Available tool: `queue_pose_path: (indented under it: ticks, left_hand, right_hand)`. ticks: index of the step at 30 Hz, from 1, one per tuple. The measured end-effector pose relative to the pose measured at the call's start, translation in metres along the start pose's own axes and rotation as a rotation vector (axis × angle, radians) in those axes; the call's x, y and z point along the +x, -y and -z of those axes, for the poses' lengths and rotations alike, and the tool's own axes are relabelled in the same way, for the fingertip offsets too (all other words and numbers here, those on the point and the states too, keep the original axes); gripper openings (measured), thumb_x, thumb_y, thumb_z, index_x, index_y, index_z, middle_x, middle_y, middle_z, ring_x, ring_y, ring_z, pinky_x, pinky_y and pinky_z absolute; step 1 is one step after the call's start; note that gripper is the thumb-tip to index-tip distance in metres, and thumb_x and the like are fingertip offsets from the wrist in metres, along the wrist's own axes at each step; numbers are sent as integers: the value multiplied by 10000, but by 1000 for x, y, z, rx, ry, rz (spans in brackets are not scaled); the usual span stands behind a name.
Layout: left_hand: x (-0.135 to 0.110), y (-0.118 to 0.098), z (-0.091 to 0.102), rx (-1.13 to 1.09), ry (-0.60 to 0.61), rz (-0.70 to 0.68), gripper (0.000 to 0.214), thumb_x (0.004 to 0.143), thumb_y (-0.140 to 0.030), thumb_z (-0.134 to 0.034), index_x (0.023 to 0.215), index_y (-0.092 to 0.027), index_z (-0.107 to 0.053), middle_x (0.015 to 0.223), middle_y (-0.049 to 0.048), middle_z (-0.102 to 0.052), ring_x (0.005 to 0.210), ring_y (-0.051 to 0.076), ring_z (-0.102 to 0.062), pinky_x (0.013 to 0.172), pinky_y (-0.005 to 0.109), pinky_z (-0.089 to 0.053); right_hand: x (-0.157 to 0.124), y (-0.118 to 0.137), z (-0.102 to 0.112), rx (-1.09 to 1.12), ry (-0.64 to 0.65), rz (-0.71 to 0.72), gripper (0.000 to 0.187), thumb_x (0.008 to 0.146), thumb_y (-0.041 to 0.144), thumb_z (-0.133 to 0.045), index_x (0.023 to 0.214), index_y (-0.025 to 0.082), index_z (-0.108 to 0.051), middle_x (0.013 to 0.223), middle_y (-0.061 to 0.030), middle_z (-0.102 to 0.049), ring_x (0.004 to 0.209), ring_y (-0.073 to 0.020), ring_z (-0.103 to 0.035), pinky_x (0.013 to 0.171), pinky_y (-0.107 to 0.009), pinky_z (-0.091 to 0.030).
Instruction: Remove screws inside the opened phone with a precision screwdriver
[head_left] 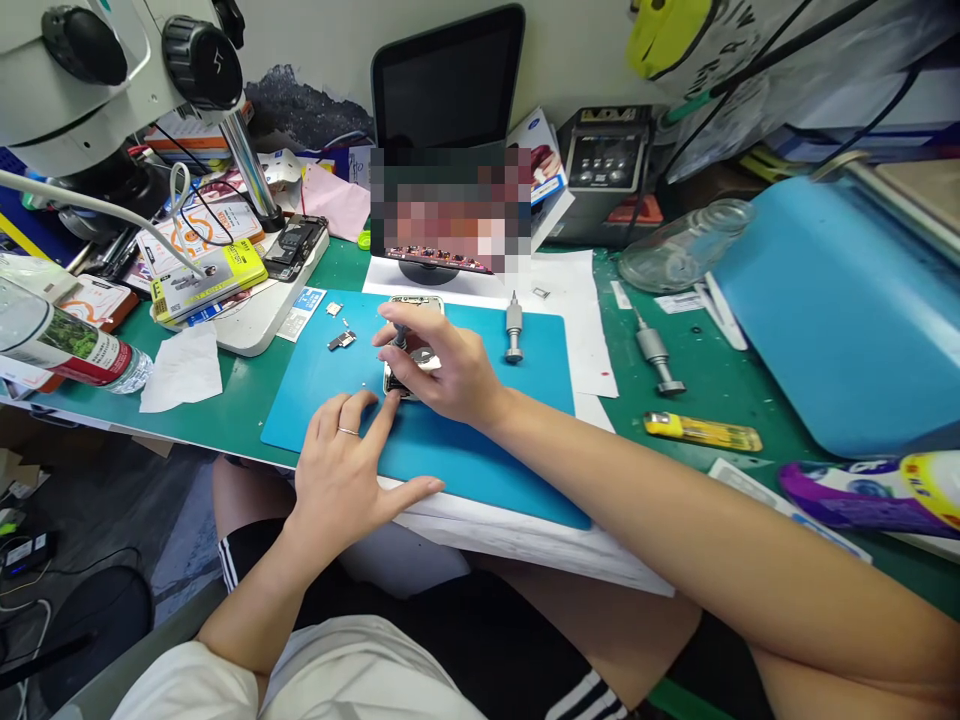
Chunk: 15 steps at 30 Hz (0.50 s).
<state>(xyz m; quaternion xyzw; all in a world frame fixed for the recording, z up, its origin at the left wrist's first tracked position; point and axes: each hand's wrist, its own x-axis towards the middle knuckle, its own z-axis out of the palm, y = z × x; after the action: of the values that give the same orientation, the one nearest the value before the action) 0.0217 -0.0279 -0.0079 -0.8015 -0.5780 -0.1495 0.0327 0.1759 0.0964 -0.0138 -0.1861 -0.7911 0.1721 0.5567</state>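
Note:
An opened phone (393,383) lies on the blue mat (480,440), largely covered by my right hand (450,365). That hand pinches a small grey screwdriver (400,335), held upright over the phone; its tip is hidden. My left hand (341,460) is open, with the index fingertip at the phone's lower edge and the thumb stretched out to the right. Left of the phone, small metal parts (342,340) rest on the mat. A second grey screwdriver (514,330) stands on the mat's right side.
A third screwdriver (657,355) and a yellow cutter (703,432) lie on the green table at right, near a glass jar (682,250) and a blue panel (832,330). A dark screen (450,85) stands behind. At left are a microscope (97,80), battery boxes (210,280) and a bottle (75,340).

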Motion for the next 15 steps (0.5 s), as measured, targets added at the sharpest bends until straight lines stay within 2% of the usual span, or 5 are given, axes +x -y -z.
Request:
queue_pose_path:
  ticks: [15]
  left_hand:
    - [0, 0, 1, -11, -6, 2, 871, 821, -784, -573, 1455, -188, -545, 1334, 143, -573, 1232, 347, -478, 1075, 479, -409]
  right_hand:
    - [1, 0, 0, -70, -22, 49, 429, 962, 190, -590, 1374, 245, -483, 1027, -35, -742, 839, -115, -737, 714, -211, -624]
